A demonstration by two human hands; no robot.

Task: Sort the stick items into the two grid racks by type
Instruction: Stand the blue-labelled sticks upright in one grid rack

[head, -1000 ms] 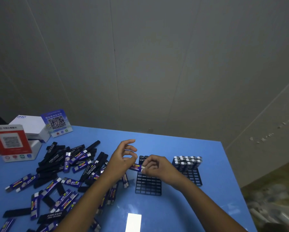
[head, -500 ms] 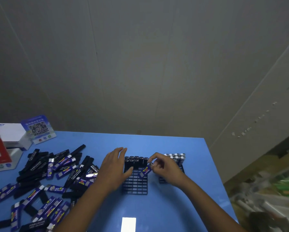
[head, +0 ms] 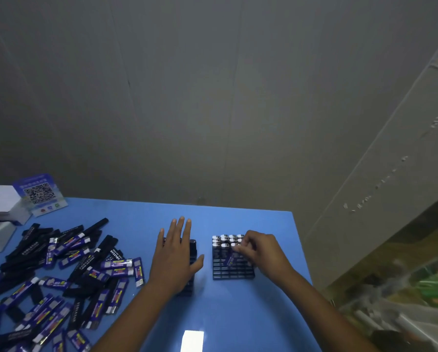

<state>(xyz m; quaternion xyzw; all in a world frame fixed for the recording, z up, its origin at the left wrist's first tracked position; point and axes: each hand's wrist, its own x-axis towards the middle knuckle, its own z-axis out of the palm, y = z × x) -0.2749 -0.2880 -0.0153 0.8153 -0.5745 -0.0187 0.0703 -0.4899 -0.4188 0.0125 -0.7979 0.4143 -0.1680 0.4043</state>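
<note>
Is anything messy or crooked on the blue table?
Yes. A big heap of sticks, black ones and blue ones, lies jumbled and crisscrossed on the left of the table. At the right rack, the right hand pinches a blue stick that leans tilted, unlike the upright ones behind it.

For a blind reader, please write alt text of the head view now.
The right hand pinches a blue stick over the right rack, while the left hand lies flat on the left rack. Loose sticks cover the blue table on the left.
</note>
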